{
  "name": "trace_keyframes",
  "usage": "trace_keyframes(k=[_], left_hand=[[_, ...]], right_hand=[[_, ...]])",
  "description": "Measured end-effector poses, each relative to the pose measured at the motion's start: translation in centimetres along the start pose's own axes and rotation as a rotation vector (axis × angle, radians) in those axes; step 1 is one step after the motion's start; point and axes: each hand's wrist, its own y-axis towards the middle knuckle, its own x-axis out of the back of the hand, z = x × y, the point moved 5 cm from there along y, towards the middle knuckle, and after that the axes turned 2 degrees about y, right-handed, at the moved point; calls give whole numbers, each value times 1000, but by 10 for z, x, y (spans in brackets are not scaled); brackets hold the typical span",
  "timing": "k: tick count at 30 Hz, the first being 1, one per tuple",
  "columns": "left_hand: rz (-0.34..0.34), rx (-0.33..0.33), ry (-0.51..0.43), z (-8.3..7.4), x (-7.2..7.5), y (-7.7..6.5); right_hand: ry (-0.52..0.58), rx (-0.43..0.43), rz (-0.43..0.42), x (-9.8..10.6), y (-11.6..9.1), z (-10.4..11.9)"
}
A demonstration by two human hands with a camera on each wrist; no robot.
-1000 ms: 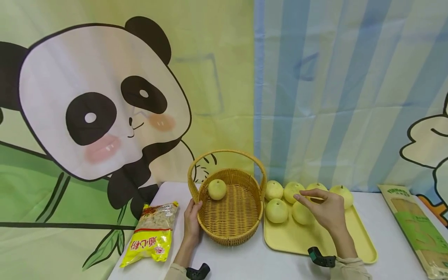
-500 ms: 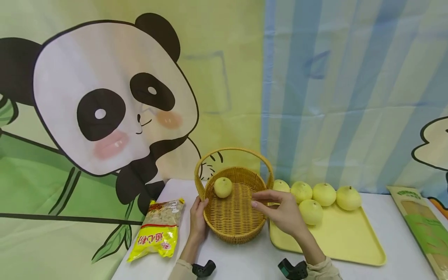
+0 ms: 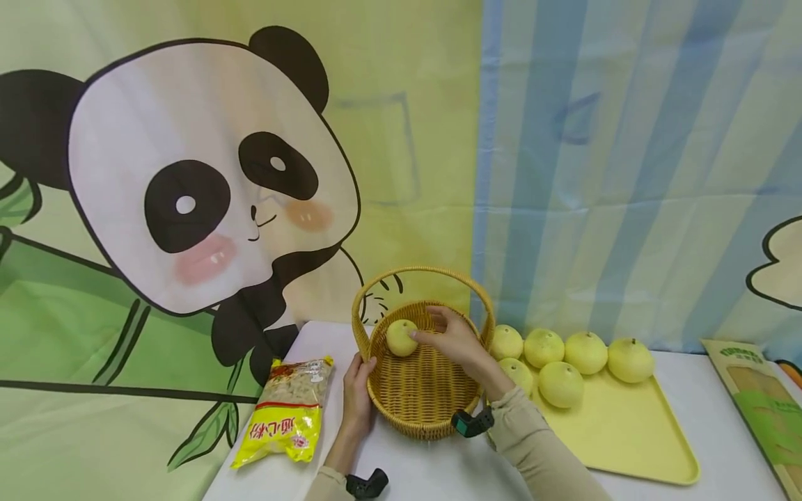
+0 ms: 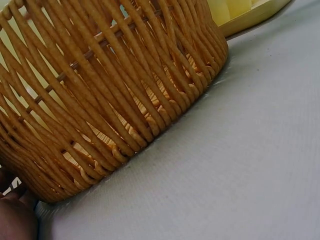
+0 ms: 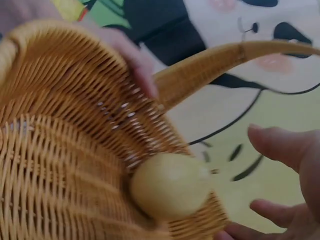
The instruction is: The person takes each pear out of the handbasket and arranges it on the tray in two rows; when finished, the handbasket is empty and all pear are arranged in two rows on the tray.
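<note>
My left hand [image 3: 357, 398] grips the left side of a round wicker basket [image 3: 421, 400], its thumb over the rim below the tall hoop handle. One pale yellow-green pear [image 3: 399, 339] lies inside against the far left wall. Reaching in over the basket is my right hand [image 3: 457, 342], its thumb close by the pear's right side. In the right wrist view, this hand's thumb and fingers are spread apart beside the pear [image 5: 171, 185], with a gap between. The left wrist view shows the basket's woven wall [image 4: 120, 85] standing on the white cloth.
A yellow tray [image 3: 633, 435] right of the basket bears several pears [image 3: 560, 384] toward its back and left. A yellow bag of pasta [image 3: 283, 410] lies left of the basket. A green flat packet [image 3: 761, 403] lies far right. A printed panda curtain hangs behind.
My right hand has moved left from above the tray's pears to inside the basket, beside the pear there, with nothing held. My left hand keeps its grip on the basket.
</note>
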Motion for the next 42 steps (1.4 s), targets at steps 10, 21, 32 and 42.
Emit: trace_keyframes(k=[10, 21, 32, 42], left_hand=[[25, 6, 31, 7, 0, -4], [16, 9, 8, -1, 1, -3], [14, 19, 19, 1, 0, -2], [17, 15, 18, -3, 0, -3]], right_hand=[[19, -155, 4, -34, 41, -39], [3, -157, 86, -46, 55, -16], [37, -136, 2, -46, 61, -34], [91, -86, -43, -40, 64, -34]])
